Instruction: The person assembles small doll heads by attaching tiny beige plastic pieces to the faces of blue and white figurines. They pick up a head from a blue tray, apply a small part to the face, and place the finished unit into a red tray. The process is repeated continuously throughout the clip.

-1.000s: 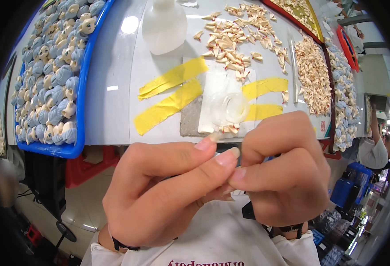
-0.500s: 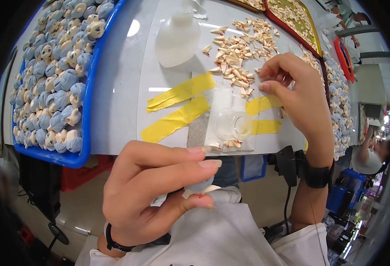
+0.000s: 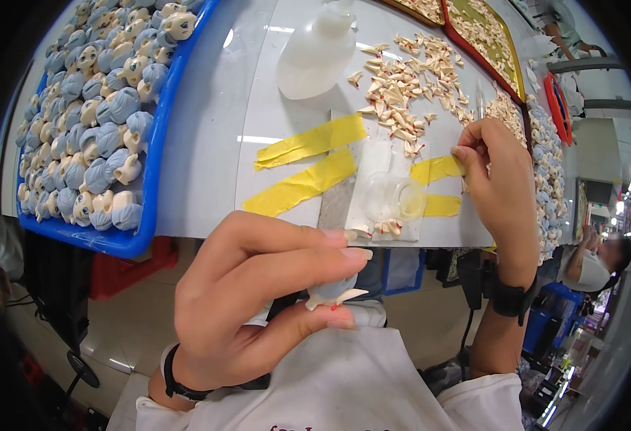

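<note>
Above my lap, my left hand (image 3: pixel 247 302) is closed, its thumb below and fingers above a small doll head (image 3: pixel 333 289) with light blue hair. A cream pointed piece (image 3: pixel 348 295) with a red spot sticks out beside the thumb tip; most of the head is hidden by the fingers. My right hand (image 3: pixel 501 172) is pinched over the table beside a strip of yellow tape (image 3: pixel 436 169); what lies in its fingertips is too small to make out. Left of it, a small clear round cup (image 3: pixel 394 198) stands on a white pad.
A blue tray (image 3: pixel 147 165) full of blue-haired doll heads stands at the left. A translucent bottle (image 3: pixel 315 61) and a pile of cream pointed pieces (image 3: pixel 402 90) lie farther back. Red-rimmed trays (image 3: pixel 522 92) and more heads (image 3: pixel 545 179) are at the right.
My right hand has moved right and slightly nearer, away from the pile of cream pieces. My left hand still grips the doll head, shifted a little right and up.
</note>
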`<state>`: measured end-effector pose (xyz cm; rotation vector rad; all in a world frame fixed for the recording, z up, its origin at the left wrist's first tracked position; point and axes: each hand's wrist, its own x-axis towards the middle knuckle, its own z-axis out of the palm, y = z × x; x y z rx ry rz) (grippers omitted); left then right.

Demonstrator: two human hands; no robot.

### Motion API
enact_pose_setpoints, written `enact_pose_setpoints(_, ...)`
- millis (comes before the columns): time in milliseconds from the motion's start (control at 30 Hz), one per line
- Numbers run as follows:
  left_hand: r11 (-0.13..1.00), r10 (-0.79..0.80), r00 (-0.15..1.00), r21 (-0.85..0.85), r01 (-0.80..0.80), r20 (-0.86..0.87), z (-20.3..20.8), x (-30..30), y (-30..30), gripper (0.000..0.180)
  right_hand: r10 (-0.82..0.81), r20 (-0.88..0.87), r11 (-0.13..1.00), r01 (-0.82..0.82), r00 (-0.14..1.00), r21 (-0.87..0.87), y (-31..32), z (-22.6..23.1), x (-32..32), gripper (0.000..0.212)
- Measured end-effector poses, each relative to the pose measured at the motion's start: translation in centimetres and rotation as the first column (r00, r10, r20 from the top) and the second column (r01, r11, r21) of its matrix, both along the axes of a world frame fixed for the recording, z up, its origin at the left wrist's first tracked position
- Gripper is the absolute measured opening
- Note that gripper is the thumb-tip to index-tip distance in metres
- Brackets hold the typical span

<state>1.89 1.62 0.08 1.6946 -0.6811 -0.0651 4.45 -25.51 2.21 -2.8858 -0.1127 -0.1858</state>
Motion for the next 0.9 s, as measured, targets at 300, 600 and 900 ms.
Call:
enact_pose_setpoints(300, 0.992, -0.067, 0.984, -0.114, 0.049, -0.164, -0.8, -0.4, 0.3, 0.044, -0.052, 0.038, 0.899, 0.030, 0.998, 0.438, 1.0, 2.3, -2.1, 0.011)
enact_pose_setpoints(600, 0.971, -0.056, 0.986, -0.237, 0.017, -0.160, -1.6, -0.2, -0.8, 0.048, -0.150, -0.019, 0.555, 0.100, 0.988, 0.826, 2.8, 1.7, -4.3, 0.012)
enact_pose_setpoints(900, 0.900, -0.088, 0.911, -0.425, -0.102, -0.404, -1.6, -1.0, -1.1, 0.036, 0.197, 0.318, 0.920, -0.286, 0.928, 0.266, 5.2, 0.9, -2.9, 0.016)
